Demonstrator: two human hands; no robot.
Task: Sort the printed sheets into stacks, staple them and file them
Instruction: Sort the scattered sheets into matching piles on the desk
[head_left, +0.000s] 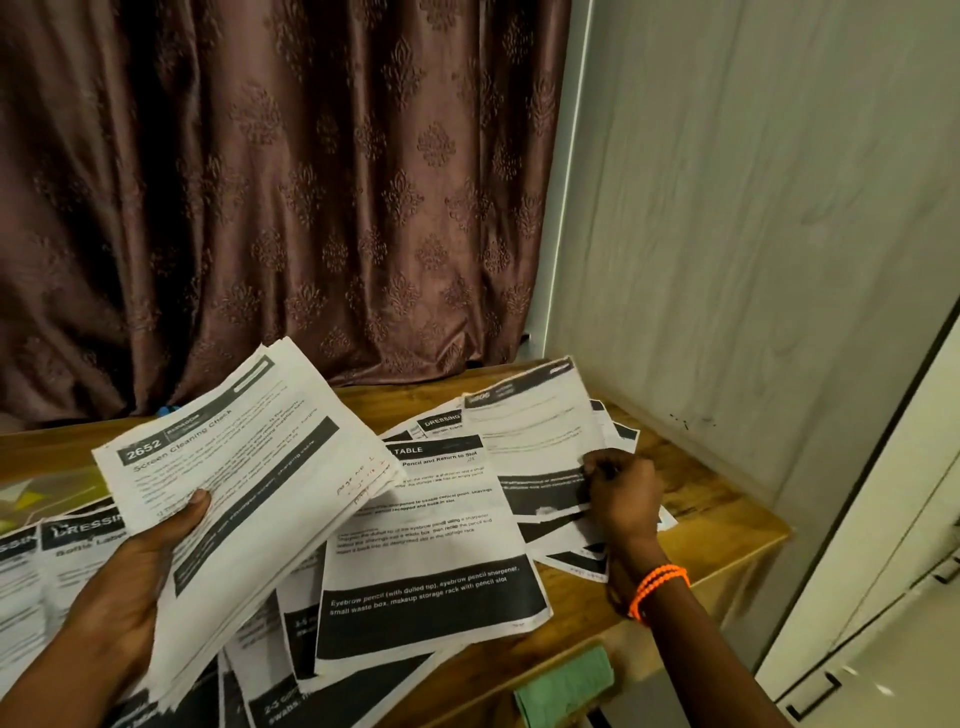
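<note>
Held stack (249, 467) top pg – "2652 Screen Cleaning Check"; desk sheet (431, 545) – "Eyebrow pencil (with dulled tip)".

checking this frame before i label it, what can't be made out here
Head view, the only one:
- Stapler and file: none visible.
- Held stack in the left hand: sheet count hidden, lower sheets covered by the top sheet.
- Sheet pinched by the right hand: text blurred, unreadable.
- Sheets at the left edge: cut off by the frame.
- Blue item behind the stack: mostly hidden, unidentifiable.
- Green cloth: partly under the wooden table.
</note>
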